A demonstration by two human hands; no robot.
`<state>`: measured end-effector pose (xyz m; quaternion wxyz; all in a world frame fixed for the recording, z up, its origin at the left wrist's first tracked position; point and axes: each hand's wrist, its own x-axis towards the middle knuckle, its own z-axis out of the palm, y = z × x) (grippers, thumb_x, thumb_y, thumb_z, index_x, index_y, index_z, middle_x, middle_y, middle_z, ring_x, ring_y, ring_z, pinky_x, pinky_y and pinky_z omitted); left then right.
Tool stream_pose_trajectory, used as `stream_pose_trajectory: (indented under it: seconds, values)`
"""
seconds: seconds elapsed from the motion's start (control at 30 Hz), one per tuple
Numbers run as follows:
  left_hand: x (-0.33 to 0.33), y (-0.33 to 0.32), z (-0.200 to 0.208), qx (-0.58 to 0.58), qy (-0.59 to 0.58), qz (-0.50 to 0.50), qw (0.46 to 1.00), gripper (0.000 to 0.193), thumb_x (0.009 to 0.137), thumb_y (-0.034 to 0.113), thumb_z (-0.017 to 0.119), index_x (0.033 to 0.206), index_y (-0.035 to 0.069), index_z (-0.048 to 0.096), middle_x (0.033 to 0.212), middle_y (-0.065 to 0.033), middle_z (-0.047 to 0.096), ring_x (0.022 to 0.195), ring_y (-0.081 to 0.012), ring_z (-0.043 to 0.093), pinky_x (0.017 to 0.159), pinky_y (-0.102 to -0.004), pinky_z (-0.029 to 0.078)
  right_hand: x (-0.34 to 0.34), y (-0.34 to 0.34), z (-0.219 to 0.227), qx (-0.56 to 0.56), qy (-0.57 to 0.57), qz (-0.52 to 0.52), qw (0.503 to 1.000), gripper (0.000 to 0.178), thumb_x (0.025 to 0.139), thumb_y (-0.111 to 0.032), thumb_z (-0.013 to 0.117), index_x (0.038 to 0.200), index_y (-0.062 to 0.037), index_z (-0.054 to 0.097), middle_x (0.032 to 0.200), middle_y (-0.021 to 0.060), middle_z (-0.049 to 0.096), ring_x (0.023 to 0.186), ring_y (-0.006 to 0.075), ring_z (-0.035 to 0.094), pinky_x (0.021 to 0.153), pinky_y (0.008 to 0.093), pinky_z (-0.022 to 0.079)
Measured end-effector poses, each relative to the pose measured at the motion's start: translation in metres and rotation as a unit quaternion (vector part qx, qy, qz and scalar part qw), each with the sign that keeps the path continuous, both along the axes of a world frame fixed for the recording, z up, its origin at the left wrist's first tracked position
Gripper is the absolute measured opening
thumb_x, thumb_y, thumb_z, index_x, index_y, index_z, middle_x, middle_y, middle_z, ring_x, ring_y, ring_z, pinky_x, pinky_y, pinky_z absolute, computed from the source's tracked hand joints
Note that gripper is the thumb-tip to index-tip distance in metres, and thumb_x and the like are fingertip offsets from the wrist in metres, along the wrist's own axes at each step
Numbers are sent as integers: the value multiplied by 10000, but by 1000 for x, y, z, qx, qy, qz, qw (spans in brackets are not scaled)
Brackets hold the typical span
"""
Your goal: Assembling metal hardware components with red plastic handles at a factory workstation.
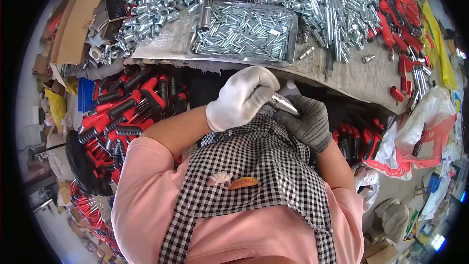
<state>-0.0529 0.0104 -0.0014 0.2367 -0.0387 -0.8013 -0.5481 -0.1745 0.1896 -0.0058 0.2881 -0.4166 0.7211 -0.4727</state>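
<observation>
My left hand [240, 100], in a white glove, is closed with its fingers curled round the end of a shiny, tapered metal piece [283, 102]. On the other side my right hand [309, 123], in a dark grey knitted glove, grips the same piece. Both hands are in front of my checked apron, just below the bench edge. The fingers hide much of the piece, so I cannot tell its full shape. Just beyond the hands lies a clear tray [294, 39] full of small metal pins [239, 32], with a metal tube [205, 15] resting across its left side.
Loose metal sleeves [151, 7] are heaped at the back left, and metal rods [333, 24] at the back right. Red-and-black handled tools [129, 105] are piled below the bench at left, more handles [354, 139] at right. A red-and-white plastic bag [427, 134] hangs at right.
</observation>
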Motion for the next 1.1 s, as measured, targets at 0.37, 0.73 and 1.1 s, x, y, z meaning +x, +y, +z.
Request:
stream_pose_trajectory:
  seconds: [0.37,0.73,1.1]
  values:
    - [6,22,14,-8,-76,175,982,145,952,69,479,878,-4,580,760,-90,592,662,-172,566,640,-293,460,8,-1,2,-14,364,11,931,656,626,-358,877,1152,-52,630,748,110,668,618,291,659,533,368,519]
    - [9,-6,8,-136,39,60,988,196,939,203,610,890,29,535,998,-142,624,965,-300,636,863,-401,505,1,-5,7,-70,437,-4,897,519,665,-354,846,1047,-68,643,687,76,610,533,259,590,460,368,449]
    - [1,-18,55,-89,-317,-130,935,337,740,229,741,933,-9,603,764,-151,646,688,-280,642,605,-362,494,1,7,-6,-129,488,63,861,543,689,-360,798,1099,-42,636,685,59,554,491,228,542,414,357,408]
